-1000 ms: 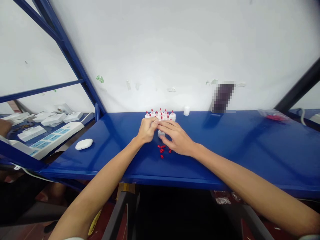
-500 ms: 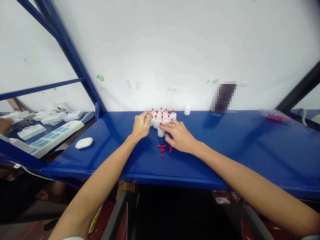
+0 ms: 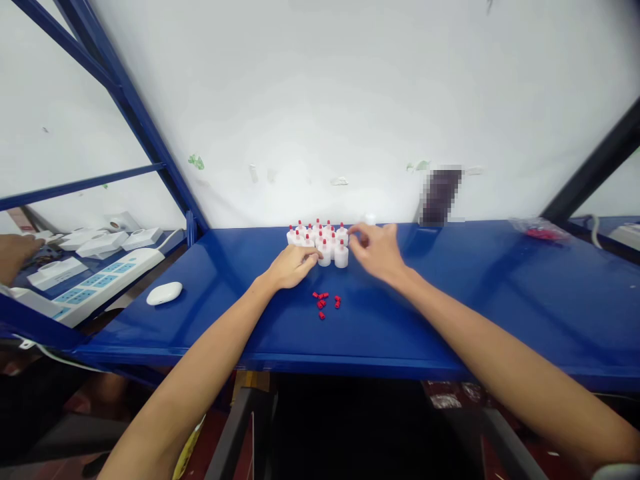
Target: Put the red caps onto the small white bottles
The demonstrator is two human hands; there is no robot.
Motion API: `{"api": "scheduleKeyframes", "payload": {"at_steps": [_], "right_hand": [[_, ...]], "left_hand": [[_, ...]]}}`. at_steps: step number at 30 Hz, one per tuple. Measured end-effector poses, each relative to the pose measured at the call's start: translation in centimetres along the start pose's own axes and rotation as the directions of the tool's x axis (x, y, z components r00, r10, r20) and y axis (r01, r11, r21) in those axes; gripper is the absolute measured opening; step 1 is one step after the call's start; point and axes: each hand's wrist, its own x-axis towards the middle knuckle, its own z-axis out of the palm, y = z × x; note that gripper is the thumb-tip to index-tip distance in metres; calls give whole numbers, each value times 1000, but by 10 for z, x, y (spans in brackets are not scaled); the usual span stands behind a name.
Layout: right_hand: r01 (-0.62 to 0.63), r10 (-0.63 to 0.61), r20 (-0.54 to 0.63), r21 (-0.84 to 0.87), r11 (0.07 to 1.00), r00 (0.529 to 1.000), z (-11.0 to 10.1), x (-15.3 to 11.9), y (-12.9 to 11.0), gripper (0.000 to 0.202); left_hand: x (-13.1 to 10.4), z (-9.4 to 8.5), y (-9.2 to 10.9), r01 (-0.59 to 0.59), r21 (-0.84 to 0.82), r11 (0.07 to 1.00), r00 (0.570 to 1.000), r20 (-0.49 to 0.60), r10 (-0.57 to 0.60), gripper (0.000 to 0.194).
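Several small white bottles with red tips [image 3: 341, 255] stand upright in a tight cluster near the back of the blue table. My left hand [image 3: 295, 265] lies against the front left of the cluster, its fingertips at a front bottle [image 3: 325, 255]; the fingers are partly hidden, and whether they grip it is unclear. Just right of the cluster is my right hand [image 3: 377, 250], fingers curved and apart, holding nothing visible. Several loose red caps [image 3: 321, 304] lie on the table in front of the bottles.
A white rounded case [image 3: 165, 293] lies on the blue table [image 3: 480, 300] at left. Behind my right hand is a white object [image 3: 371, 219]. A blurred dark phone-like item [image 3: 440, 197] leans on the wall. Power strips [image 3: 97, 283] and another person's hand [image 3: 17, 257] are at far left.
My left hand has moved right and forward to the front of the cluster. My right hand has left the front bottle and moved right and back. Another bottle now shows at the front right.
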Motion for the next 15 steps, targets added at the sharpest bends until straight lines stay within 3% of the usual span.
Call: {"api": "scheduleKeyframes", "payload": {"at_steps": [3,5,7,10,15], "right_hand": [[-256,256,10,-18,966,966,0,17,38,28],[-326,329,31,-73,943,944,4,27,63,32],[-271,281,63,-129,954,958,11,37,81,43],[-177,218,231,-183,967,948,22,49,95,54],[-123,177,336,-176,977,925,16,42,91,48]], "left_hand": [[-1,0,-1,-15,19,1000,1000,8,15,40],[-1,1,-1,-39,15,999,999,17,39,40],[-2,1,-1,-52,6,999,998,19,52,40],[-3,1,0,-58,1,998,998,2,58,42],[-3,-1,0,-55,-60,997,998,-37,53,45]]}}
